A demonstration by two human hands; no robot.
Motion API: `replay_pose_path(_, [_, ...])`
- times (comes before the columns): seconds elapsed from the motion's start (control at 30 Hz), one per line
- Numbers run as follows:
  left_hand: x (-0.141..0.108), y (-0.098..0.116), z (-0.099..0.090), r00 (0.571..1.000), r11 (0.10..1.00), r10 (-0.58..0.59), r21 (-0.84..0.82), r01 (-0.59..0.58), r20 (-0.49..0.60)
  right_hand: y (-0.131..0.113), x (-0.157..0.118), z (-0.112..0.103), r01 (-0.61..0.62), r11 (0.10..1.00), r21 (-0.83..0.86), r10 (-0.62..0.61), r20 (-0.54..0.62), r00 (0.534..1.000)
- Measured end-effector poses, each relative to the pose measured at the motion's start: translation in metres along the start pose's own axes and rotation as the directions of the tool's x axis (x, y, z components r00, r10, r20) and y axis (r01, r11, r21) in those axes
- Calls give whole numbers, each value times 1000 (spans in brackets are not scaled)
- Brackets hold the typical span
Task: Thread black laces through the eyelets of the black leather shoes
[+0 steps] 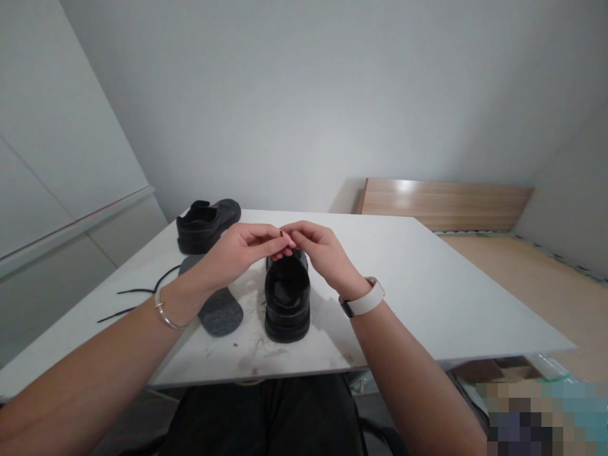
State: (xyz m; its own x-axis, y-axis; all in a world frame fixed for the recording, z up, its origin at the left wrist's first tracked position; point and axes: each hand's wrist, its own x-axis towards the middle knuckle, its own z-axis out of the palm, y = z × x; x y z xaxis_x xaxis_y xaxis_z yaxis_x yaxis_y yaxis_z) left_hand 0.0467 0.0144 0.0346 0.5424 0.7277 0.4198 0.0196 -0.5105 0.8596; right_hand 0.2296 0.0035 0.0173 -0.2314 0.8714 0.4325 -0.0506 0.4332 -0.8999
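Observation:
A black shoe (pixel 287 310) stands on the white table in front of me, its heel toward me and its opening facing up. Over its front part, my left hand (pixel 254 247) and my right hand (pixel 316 244) meet at the fingertips, both closed in a pinch. Between them shows a short bit of thin black shoelace (pixel 282 234); most of it is hidden by the fingers. My hands also cover the shoe's toe and tongue. Under my left forearm lies a grey insole (pixel 221 313), partly covered.
A second black shoe (pixel 204 225) sits at the table's far left. Another black lace (pixel 135 291) lies loose left of the insole. Dirt crumbs are scattered on the white table (pixel 403 285) around the near shoe. A wooden board (pixel 441 202) stands beyond the table at right.

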Motion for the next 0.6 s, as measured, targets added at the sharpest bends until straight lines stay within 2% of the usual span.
replay_pose_path(0.07, [-3, 7, -1, 996, 978, 85, 192, -85, 8, 3, -1, -2, -32, 998, -62, 36, 68, 997])
replay_pose_path(0.1, [-5, 10, -2, 988, 937, 155, 314, -151, 12, 4, -2, -3, -41, 997, -67, 47, 86, 995])
replay_pose_path(0.2, [-9, 14, -2, 927, 712, 372, 628, -314, 41, 2, -5, -3, -74, 997, 22, 71, 110, 991])
replay_pose_path(0.27, [-11, 12, -1, 892, 596, 447, 723, -350, 63, 0, -6, -3, -92, 992, 87, 83, 110, 990])
replay_pose_path(0.3, [-12, 10, 0, 883, 568, 464, 741, -357, 70, 0, -6, -3, -97, 989, 112, 86, 97, 992])
replay_pose_path(0.37, [-12, 7, 3, 873, 568, 484, 739, -361, 55, 2, -6, -1, -101, 984, 150, 94, 50, 994])
replay_pose_path(0.47, [-13, 6, 7, 867, 650, 496, 678, -342, -38, 5, -7, 0, -86, 989, 124, 89, -19, 996])
replay_pose_path(0.6, [-17, 1, 3, 871, 774, 433, 591, -228, -231, 14, -14, -11, -34, 990, -140, 9, -177, 984])
